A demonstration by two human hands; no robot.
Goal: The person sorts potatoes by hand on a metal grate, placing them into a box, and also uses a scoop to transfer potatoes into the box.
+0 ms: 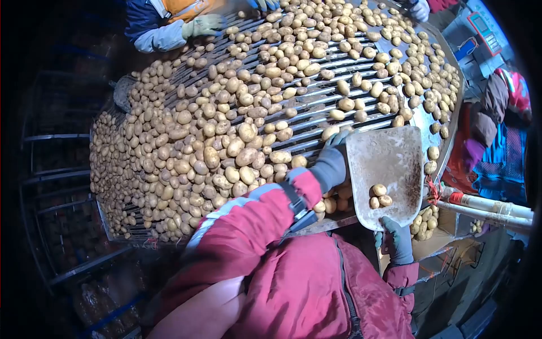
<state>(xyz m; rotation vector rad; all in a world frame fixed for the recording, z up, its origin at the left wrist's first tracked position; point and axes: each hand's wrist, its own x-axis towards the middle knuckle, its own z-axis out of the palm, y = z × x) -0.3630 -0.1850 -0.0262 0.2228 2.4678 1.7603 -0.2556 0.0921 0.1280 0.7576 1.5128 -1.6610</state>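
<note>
A worn, pale scoop (389, 150) with dirt marks lies in front of me at the right, its wide mouth toward the slatted sorting table (322, 90). Three potatoes (380, 196) rest inside it, low down. My right hand (398, 242), in a grey glove, grips the scoop's near end, thumb on top. Along the scoop's left edge is my left hand (330, 164), also gloved, with fingers stretched toward a potato (329, 133) near the upper left corner. Part of that hand overlaps the scoop's edge. Loose potatoes (226, 147) spread thickly over the slats to the left.
A co-worker's gloved hand (204, 26) is over the potatoes at the far left; other gloved hands show along the far edge. White pipes (491, 209) jut in at the right. Below the scoop is a box of potatoes (424, 224). A display unit (484, 34) stands top right.
</note>
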